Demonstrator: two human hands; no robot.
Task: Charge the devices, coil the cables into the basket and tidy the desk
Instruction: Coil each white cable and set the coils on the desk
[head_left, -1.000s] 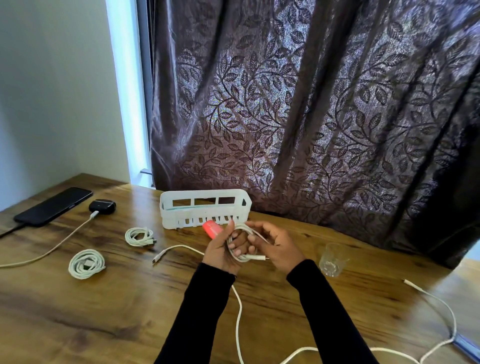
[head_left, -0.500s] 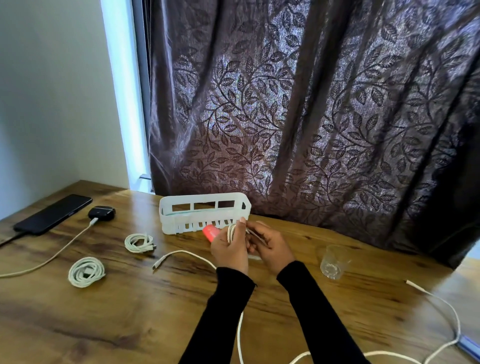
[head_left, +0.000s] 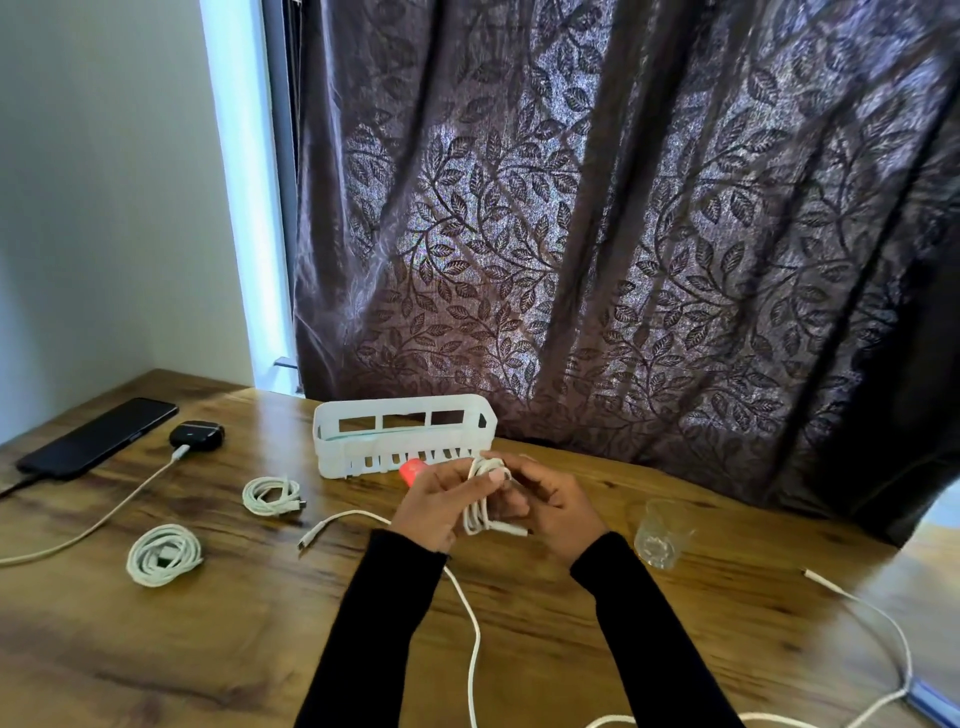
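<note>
Now white cable coil (head_left: 480, 501) between both hands

1. White cable bundle (head_left: 480, 499), looped, held above the desk.
2. White slotted basket (head_left: 405, 434) behind it.
3. Two coiled white cables (head_left: 271, 496) (head_left: 163, 555) lie left.
4. Black phone (head_left: 98, 436) and earbud case (head_left: 197, 435), each plugged in.

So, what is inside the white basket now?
No cable shows inside the white basket. Through its slots I see only a pale teal floor. Its front wall and both hands hide the near corner.
</note>
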